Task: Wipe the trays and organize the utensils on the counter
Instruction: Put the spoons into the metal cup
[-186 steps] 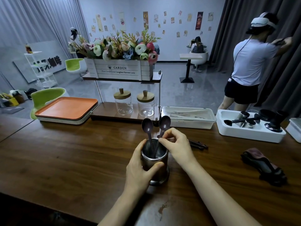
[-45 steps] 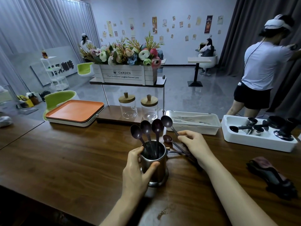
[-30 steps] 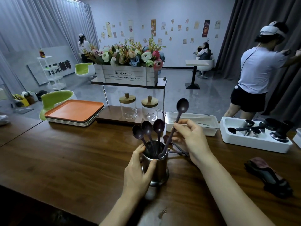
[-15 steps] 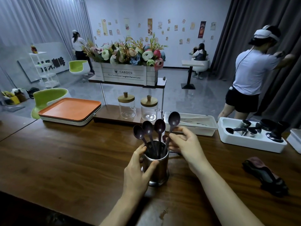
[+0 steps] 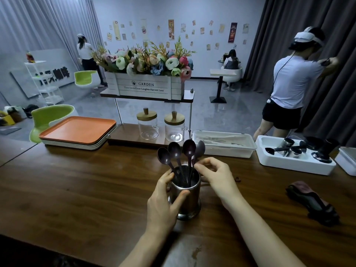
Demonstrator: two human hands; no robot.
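Note:
A steel cup [image 5: 188, 198] stands on the wooden counter [image 5: 77, 189] and holds several dark purple spoons [image 5: 175, 151], bowls up. My left hand [image 5: 161, 201] grips the cup's left side, thumb across its front. My right hand [image 5: 217, 178] is at the cup's right rim and pinches the handle of the rightmost spoon [image 5: 200, 149], which leans right in the cup. A stack of trays [image 5: 77, 130] with an orange one on top sits at the counter's back left. A dark folded cloth [image 5: 312, 201] lies at the right.
A two-tier stand behind the cup carries two glass jars [image 5: 147, 124] and a flower box [image 5: 144, 86]. A white lidded box [image 5: 223, 143] and a white bin [image 5: 289, 164] of metal cups and scoops stand at the back right. A person [image 5: 289, 83] stands beyond the counter.
My right hand picked a spoon off the counter, lifted it and lowered it into the cup beside the others. My left hand kept hold of the cup. No loose spoons lie beside the cup now.

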